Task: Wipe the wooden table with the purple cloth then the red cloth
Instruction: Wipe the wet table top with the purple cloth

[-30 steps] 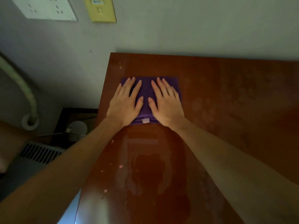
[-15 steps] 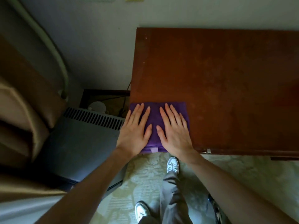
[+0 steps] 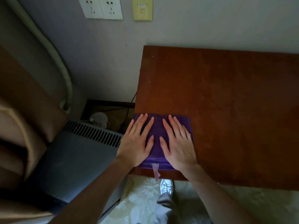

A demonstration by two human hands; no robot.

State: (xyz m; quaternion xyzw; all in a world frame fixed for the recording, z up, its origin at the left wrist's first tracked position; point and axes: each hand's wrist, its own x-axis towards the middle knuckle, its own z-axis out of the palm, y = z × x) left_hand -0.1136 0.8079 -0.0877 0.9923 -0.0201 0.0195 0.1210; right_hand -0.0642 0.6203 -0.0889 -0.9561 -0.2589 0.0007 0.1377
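At near-left corner of wooden table (image 3: 226,110): folded purple cloth (image 3: 157,126) lies flat. Left hand (image 3: 137,143) and right hand (image 3: 178,143) press it, fingers straight, slightly spread.

I see my bare forearms without sleeves, grey trousers (image 3: 163,206), and a white sneaker (image 3: 166,186) just below the wooden table (image 3: 226,94) edge.

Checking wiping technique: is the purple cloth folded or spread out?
Folded: the purple cloth is a compact thick rectangle under both flat hands, tag at its near edge.
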